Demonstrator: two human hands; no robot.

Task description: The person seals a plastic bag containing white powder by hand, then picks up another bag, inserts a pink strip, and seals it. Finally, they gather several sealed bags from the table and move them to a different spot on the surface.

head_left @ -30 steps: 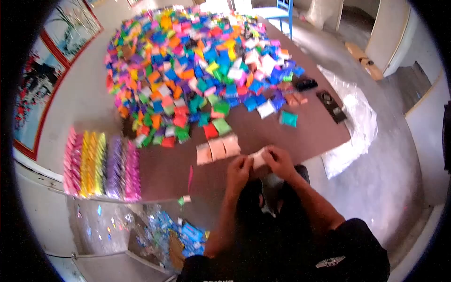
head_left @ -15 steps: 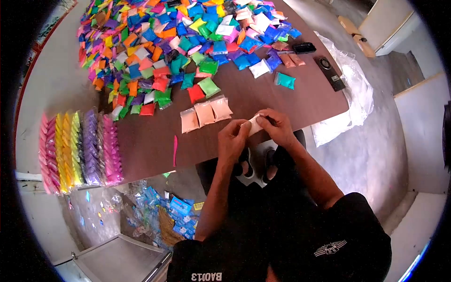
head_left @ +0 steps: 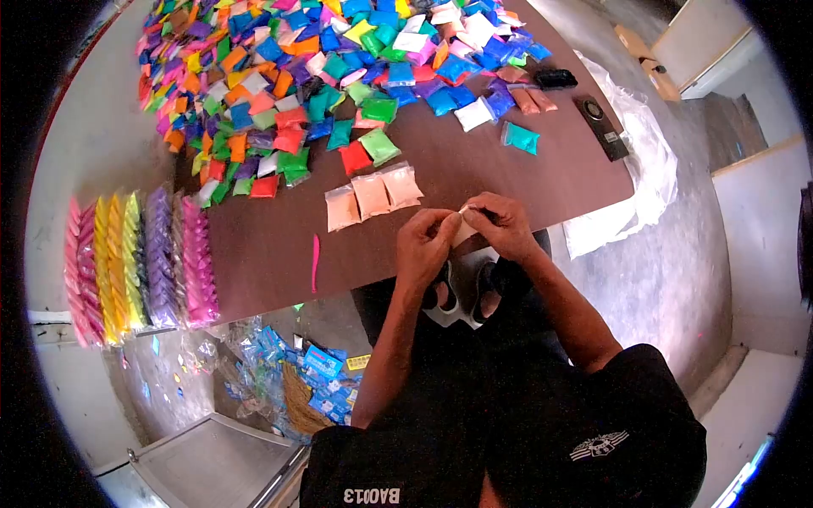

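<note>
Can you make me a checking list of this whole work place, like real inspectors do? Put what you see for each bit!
Surface: brown table, bare near the front edge.
Job's things: small pale packet, mostly hidden by fingers; three peach packets side by side.
Clutter: big heap of colourful packets; overlapping packet rows at the left; pink stick; black device near the right edge.
Hands: left hand and right hand pinch the pale packet together.
Cables: nothing seen.
Surroundings: blue wrappers on the floor; white plastic sheet beyond the table's right edge.
</note>
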